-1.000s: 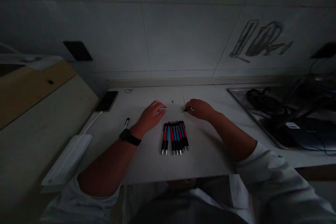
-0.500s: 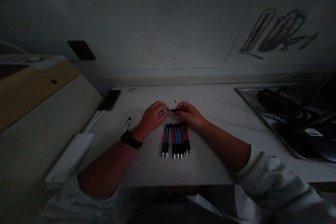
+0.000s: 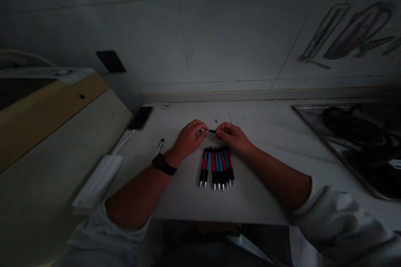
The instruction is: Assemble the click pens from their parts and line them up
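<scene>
My left hand [image 3: 190, 135] and my right hand [image 3: 233, 135] meet over the white table [image 3: 266, 183], both closed on a thin dark pen part [image 3: 212, 131] held level between their fingertips. Just in front of the hands lies a tight row of several red, blue and black pens [image 3: 217, 166], tips toward me. A black watch [image 3: 163, 164] is on my left wrist. A thin white refill [image 3: 231, 117] and a tiny dark piece [image 3: 216, 121] lie behind the hands.
A loose pen piece [image 3: 160, 145] lies left of my left hand. A dark phone [image 3: 140, 117] sits at the back left with a white cable to a white power strip [image 3: 97, 181]. A metal tray [image 3: 354, 142] holding dark cables is at the right.
My right hand has come left from the refill to meet my left hand, and both now hold the dark pen part together. The view has shifted a little to the left.
</scene>
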`<state>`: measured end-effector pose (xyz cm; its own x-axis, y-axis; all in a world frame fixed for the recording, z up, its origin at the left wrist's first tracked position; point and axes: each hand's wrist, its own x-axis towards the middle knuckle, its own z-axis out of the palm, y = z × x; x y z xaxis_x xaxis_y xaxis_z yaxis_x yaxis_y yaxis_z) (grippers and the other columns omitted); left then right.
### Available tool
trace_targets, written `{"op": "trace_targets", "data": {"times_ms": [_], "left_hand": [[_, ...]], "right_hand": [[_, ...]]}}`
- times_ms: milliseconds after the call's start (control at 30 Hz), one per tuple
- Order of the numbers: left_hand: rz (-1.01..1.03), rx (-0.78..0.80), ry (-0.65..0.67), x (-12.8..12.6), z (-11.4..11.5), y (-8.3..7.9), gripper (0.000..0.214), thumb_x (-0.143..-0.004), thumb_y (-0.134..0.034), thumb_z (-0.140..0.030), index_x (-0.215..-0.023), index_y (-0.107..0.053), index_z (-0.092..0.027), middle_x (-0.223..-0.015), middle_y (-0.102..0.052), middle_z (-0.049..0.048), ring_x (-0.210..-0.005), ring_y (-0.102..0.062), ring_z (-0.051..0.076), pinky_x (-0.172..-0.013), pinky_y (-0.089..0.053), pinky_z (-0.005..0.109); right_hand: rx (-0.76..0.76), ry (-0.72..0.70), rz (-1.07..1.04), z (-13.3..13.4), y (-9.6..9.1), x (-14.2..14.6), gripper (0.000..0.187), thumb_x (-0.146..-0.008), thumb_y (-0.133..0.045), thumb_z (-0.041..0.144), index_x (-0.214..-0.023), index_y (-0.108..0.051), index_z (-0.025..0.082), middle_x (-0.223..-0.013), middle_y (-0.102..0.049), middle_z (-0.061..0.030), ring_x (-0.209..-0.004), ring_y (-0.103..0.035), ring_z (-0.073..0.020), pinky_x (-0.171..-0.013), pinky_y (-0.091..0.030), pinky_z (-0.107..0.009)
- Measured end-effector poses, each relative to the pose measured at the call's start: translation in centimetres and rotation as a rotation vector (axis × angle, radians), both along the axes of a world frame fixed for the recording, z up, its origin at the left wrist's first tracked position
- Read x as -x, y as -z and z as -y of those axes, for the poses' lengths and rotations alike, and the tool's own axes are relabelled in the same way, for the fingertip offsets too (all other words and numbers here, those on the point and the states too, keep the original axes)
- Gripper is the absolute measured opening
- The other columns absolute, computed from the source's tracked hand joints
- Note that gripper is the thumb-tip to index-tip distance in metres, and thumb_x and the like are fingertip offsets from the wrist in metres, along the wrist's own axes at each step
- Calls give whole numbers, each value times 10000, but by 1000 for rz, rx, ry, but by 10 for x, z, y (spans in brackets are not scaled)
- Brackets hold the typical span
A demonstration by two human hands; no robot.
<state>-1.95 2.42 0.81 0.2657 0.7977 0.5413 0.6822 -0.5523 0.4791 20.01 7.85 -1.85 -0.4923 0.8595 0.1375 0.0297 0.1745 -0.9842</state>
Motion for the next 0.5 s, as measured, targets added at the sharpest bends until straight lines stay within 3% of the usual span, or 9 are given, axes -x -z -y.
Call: {"op": "trace_targets", "data": {"times_ms": [233, 333, 400, 500], "left_hand": [[32, -24, 1, 0, -1, 1, 68, -1016, -593, -238, -991, -648, -208, -1003, -662, 60, -983, -639, 201, -888, -526, 355], [41, -41, -2, -1, 0, 0, 60, -1016, -597, -239, -989, -644, -213, -1021, -664, 57, -1003, -638, 200, -915, -522, 361], [46, -43, -7, -2, 0, -1, 59, -1016, -596, -240, -992, -643, -214, -1027, -661, 58, -1004, -639, 199, -918, -524, 362], [50, -35, -17, -2, 1, -1, 59, -1013, -593, -239, -1000, -646, -216, -1026, -658, 61, -1002, -641, 202, -905, -531, 361]], "right_hand": [[-126, 117, 13, 4, -2, -1, 388, -826, -720, 490, -1105, -600, 249, -910, -678, -15, -842, -654, -187, -781, -518, -329], [-178, 121, 158, 6, -7, -4, 297, -949, -564, 521, -941, -637, 233, -827, -676, -20, -811, -641, -192, -792, -508, -342], [-200, 104, 189, 6, -7, -4, 310, -952, -550, 519, -870, -627, 230, -813, -668, -20, -806, -632, -191, -788, -502, -338], [-188, 82, 93, 3, -4, -4, 326, -861, -673, 499, -1060, -623, 246, -919, -678, -15, -835, -636, -185, -783, -507, -324]]}}
